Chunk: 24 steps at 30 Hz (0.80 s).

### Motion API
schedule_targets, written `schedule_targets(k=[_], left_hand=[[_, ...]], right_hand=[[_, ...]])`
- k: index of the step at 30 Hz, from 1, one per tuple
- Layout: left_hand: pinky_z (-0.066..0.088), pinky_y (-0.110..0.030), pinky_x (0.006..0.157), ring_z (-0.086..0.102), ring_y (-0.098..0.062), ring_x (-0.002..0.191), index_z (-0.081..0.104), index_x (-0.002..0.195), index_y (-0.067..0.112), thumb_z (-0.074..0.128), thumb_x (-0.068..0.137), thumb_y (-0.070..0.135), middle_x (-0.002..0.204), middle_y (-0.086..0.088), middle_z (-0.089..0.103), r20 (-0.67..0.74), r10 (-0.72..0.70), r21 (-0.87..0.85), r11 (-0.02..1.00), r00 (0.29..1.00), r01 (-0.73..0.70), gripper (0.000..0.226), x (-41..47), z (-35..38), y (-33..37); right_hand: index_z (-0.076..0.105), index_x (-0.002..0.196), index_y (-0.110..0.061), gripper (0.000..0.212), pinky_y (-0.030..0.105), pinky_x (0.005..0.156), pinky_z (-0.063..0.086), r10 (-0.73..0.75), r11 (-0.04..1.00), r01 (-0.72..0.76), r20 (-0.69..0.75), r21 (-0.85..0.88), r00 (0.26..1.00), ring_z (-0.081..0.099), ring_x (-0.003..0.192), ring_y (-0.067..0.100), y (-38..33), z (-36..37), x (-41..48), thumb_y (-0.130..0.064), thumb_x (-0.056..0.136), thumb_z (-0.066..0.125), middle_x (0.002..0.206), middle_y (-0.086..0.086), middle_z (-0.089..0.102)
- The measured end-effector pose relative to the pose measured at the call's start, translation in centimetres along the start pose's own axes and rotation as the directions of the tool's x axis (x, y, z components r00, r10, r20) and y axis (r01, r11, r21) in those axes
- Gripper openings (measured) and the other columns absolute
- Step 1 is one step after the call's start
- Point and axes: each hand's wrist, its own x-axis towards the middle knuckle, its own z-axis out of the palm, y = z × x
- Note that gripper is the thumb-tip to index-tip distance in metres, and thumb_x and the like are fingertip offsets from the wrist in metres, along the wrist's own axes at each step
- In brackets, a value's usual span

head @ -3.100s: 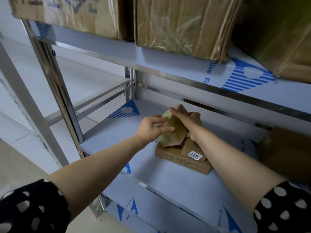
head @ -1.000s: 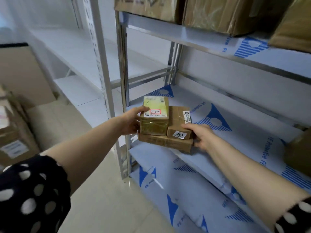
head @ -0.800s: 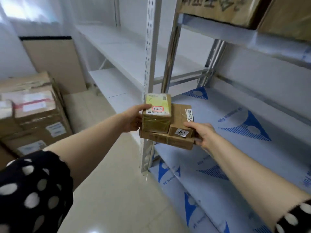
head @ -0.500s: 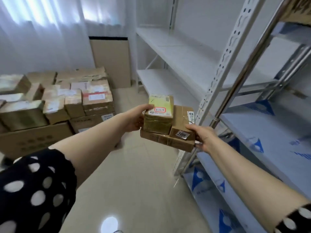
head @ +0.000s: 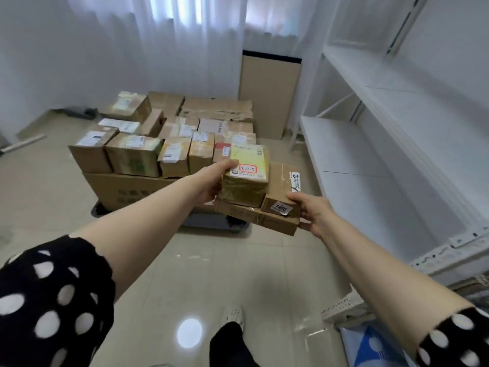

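I carry a small stack of three parcels in mid-air over the floor. A flat brown parcel (head: 267,221) is at the bottom. On it sit a taped box with a yellow label (head: 247,173) on the left and a brown box tagged 1205 (head: 281,193) on the right. My left hand (head: 213,181) grips the left side of the stack, thumb on the yellow label. My right hand (head: 313,211) grips the right end, thumb on the 1205 box and fingers under the flat parcel.
Ahead on the floor a cart (head: 211,221) carries a large carton (head: 127,192) topped with several labelled parcels (head: 135,157). White shelving (head: 370,144) runs along the right. A tall beige panel (head: 268,94) leans against the curtained wall. My foot (head: 232,316) is below.
I lifted the stack off the blue-film shelf and turned left; the view swung from the shelf to the cart of parcels. Both hands kept their hold on the stack.
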Motion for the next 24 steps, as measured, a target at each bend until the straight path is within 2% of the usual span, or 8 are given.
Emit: schedule_targets(k=[2, 6, 9, 11, 14, 18, 22, 24], left_hand=[[0.052, -0.032, 0.081, 0.067, -0.021, 0.096, 0.059, 0.118, 0.015, 0.059, 0.087, 0.049, 0.102, -0.005, 0.071, -0.044, 0.008, -0.027, 1.000, 0.999, -0.009, 0.046, 2.4, -2.6, 1.2], [0.052, -0.032, 0.083, 0.067, -0.022, 0.099, 0.059, 0.117, 0.014, 0.059, 0.088, 0.046, 0.105, -0.006, 0.071, -0.144, -0.018, -0.067, 0.998, 0.989, 0.008, 0.044, 7.6, -7.4, 4.0], [0.051, -0.037, 0.094, 0.067, -0.024, 0.102, 0.058, 0.121, 0.013, 0.063, 0.084, 0.046, 0.109, -0.008, 0.071, -0.187, -0.033, -0.097, 0.995, 0.982, 0.015, 0.050, 11.0, -10.6, 5.9], [0.050, -0.038, 0.098, 0.067, -0.024, 0.103, 0.058, 0.121, 0.014, 0.063, 0.085, 0.045, 0.110, -0.008, 0.071, -0.207, -0.031, -0.121, 0.993, 0.978, 0.006, 0.048, 13.0, -12.9, 7.0], [0.048, -0.039, 0.099, 0.066, -0.024, 0.105, 0.059, 0.120, 0.015, 0.066, 0.083, 0.045, 0.111, -0.007, 0.070, -0.191, -0.037, -0.125, 0.992, 0.981, 0.013, 0.049, 15.2, -16.2, 8.4], [0.050, -0.034, 0.094, 0.066, -0.022, 0.105, 0.061, 0.118, 0.014, 0.069, 0.081, 0.045, 0.109, -0.006, 0.071, -0.202, -0.040, -0.120, 0.993, 0.979, 0.016, 0.048, 18.9, -21.0, 10.4], [0.050, -0.035, 0.095, 0.066, -0.023, 0.105, 0.062, 0.118, 0.012, 0.071, 0.078, 0.045, 0.110, -0.007, 0.071, -0.194, -0.043, -0.106, 0.994, 0.980, 0.023, 0.053, 23.6, -26.5, 13.1], [0.053, -0.032, 0.086, 0.066, -0.022, 0.103, 0.062, 0.118, 0.011, 0.072, 0.078, 0.044, 0.110, -0.007, 0.071, -0.181, -0.037, -0.083, 0.996, 0.983, 0.022, 0.053, 26.1, -29.6, 14.7]], right_hand=[[0.063, 0.102, -0.008, 0.028, 0.031, 0.062, 0.050, 0.009, 1.000, -0.008, 0.045, -0.015, 0.999, 0.060, 0.069, 0.014, -1.3, 3.0, 3.2, -0.016, 0.078, 0.074, 0.078, 0.005, 0.065], [0.064, 0.095, -0.010, 0.023, 0.030, 0.061, 0.050, 0.042, 0.999, -0.038, 0.120, -0.034, 0.992, 0.060, 0.067, 0.013, -4.4, 8.7, 9.5, -0.017, 0.077, 0.076, 0.078, 0.004, 0.065], [0.064, 0.101, -0.006, 0.027, 0.020, 0.043, 0.046, 0.071, 0.997, -0.066, 0.162, -0.037, 0.984, 0.059, 0.054, 0.009, -6.9, 12.5, 13.5, -0.014, 0.078, 0.075, 0.072, 0.003, 0.063], [0.064, 0.107, -0.004, 0.033, 0.018, 0.039, 0.044, 0.082, 0.996, -0.075, 0.172, -0.047, 0.982, 0.060, 0.051, 0.008, -8.3, 15.2, 16.0, -0.014, 0.078, 0.076, 0.072, 0.002, 0.064], [0.063, 0.113, -0.005, 0.041, 0.022, 0.042, 0.049, 0.080, 0.995, -0.068, 0.202, -0.068, 0.976, 0.063, 0.058, 0.012, -10.1, 19.1, 19.0, -0.014, 0.076, 0.077, 0.077, 0.003, 0.066], [0.061, 0.105, -0.004, 0.036, 0.040, 0.072, 0.060, 0.100, 0.994, -0.086, 0.213, -0.073, 0.972, 0.069, 0.072, 0.021, -12.1, 24.3, 23.0, -0.011, 0.074, 0.079, 0.083, 0.010, 0.070], [0.062, 0.100, -0.006, 0.026, 0.029, 0.050, 0.053, 0.105, 0.992, -0.087, 0.208, -0.093, 0.973, 0.065, 0.066, 0.016, -14.1, 30.2, 26.8, -0.013, 0.078, 0.075, 0.080, 0.007, 0.069], [0.062, 0.102, -0.007, 0.028, 0.027, 0.050, 0.050, 0.084, 0.993, -0.068, 0.179, -0.094, 0.980, 0.063, 0.064, 0.014, -15.2, 33.5, 29.0, -0.015, 0.079, 0.074, 0.078, 0.005, 0.067]])
